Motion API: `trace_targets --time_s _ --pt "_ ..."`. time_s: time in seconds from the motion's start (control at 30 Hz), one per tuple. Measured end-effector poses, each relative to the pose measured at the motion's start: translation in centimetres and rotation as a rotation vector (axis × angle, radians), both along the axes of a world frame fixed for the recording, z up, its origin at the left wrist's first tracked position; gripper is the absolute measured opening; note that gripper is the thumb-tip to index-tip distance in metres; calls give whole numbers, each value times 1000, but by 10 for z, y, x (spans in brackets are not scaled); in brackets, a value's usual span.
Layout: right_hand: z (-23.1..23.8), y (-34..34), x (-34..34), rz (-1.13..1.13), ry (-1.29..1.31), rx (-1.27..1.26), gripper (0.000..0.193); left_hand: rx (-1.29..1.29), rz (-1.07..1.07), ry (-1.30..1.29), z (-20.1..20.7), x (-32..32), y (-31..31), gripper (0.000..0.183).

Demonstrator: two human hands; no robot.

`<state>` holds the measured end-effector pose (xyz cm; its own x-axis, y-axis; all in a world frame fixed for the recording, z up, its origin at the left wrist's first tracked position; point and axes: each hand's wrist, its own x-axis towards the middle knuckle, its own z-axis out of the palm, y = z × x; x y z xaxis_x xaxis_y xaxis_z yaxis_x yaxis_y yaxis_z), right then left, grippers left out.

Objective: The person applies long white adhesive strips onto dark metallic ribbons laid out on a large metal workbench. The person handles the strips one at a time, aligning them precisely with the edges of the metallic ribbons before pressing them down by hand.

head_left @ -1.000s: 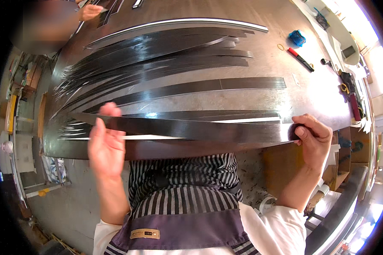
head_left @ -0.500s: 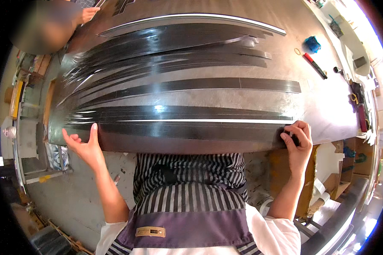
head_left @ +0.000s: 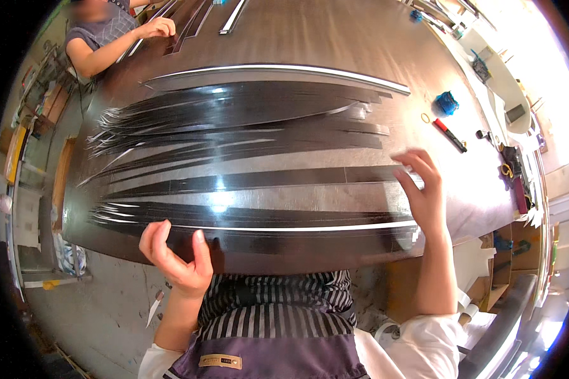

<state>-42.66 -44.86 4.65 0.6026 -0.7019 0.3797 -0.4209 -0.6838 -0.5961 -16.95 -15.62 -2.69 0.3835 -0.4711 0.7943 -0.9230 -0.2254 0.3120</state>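
Long dark flat strips lie lengthwise across the table in groups. The nearest bundle [head_left: 297, 220] has a white edge line and frayed thin ends at its left. My left hand [head_left: 178, 259] hovers at this bundle's near side, thumb and fingers apart, holding nothing. Farther back lies a narrower dark strip [head_left: 284, 180]. My right hand [head_left: 427, 192] is over its right end, slightly blurred, with a gap between thumb and fingers; whether it touches the strip I cannot tell. Behind is a wide bundle of dark strips [head_left: 234, 104], also frayed at the left.
A white-edged strip [head_left: 284, 67] lies behind the bundles. To the right are a blue crumpled bundle [head_left: 446, 103], a red-and-black marker [head_left: 449, 136], a rubber band [head_left: 425, 118] and yellow-handled scissors [head_left: 506, 170]. Another person's hand [head_left: 157, 28] works at strips at the far left.
My right hand has let go of the near bundle's right end and moved farther back. My left hand has shifted right from the frayed end. The view has tilted up, showing more far table.
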Motion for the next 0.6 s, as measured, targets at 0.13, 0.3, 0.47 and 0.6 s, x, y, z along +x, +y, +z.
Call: trace_targets --time_s 0.13,0.3,0.47,0.6 --pt "-16 -66 59 83 77 -74 25 -70 1 99 0 4 2 48" --pt "-26 -102 91 122 172 -154 21 -79 -17 111 4 3 -4 43" --pt "22 -43 72 330 149 87 14 -101 -162 225 3 6 2 33" --pt "53 37 16 691 -197 337 18 -78 -608 875 24 -6 14 23"
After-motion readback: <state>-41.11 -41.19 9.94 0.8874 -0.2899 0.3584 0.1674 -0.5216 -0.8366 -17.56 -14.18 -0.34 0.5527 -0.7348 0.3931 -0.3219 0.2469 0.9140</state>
